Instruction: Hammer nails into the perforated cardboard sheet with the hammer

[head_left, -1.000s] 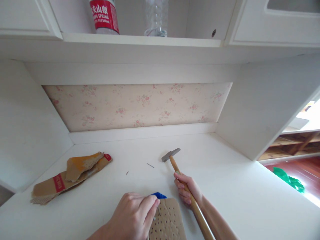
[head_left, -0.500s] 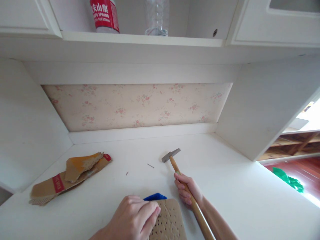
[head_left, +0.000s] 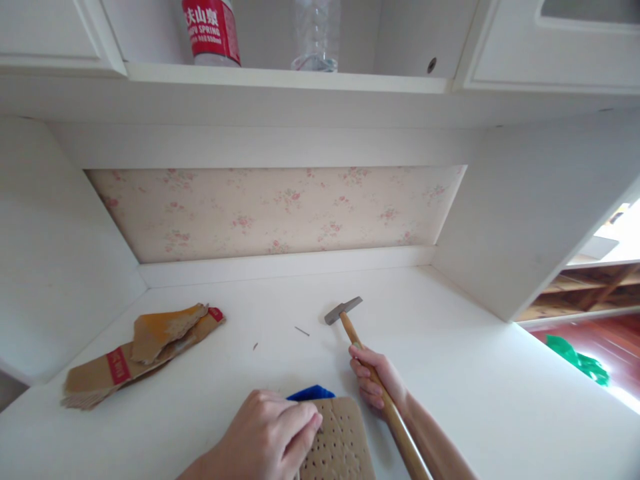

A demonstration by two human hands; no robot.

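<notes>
My right hand [head_left: 373, 377] is wrapped round the wooden handle of a hammer [head_left: 351, 327]. The hammer's steel head points away from me, over the white desktop. My left hand [head_left: 270, 430] is closed in a pinch above a brown cardboard piece [head_left: 345, 433] punched with many small holes. A small dark bit shows at its fingertips, too small to make out. From under the cardboard's far edge a blue object [head_left: 313, 393] sticks out, mostly hidden. Beyond my hands lies a thin nail [head_left: 302, 331], with a tiny brown scrap [head_left: 255, 346] to its left.
Torn, folded cardboard [head_left: 145, 350] lies at the left of the desktop [head_left: 225, 400]. Overhead, a shelf [head_left: 280, 77] holds a red-labelled bottle [head_left: 213, 30] and a clear bottle [head_left: 316, 33]. Side panels [head_left: 540, 200] close in the desk. A green bag [head_left: 577, 360] is on the floor at right.
</notes>
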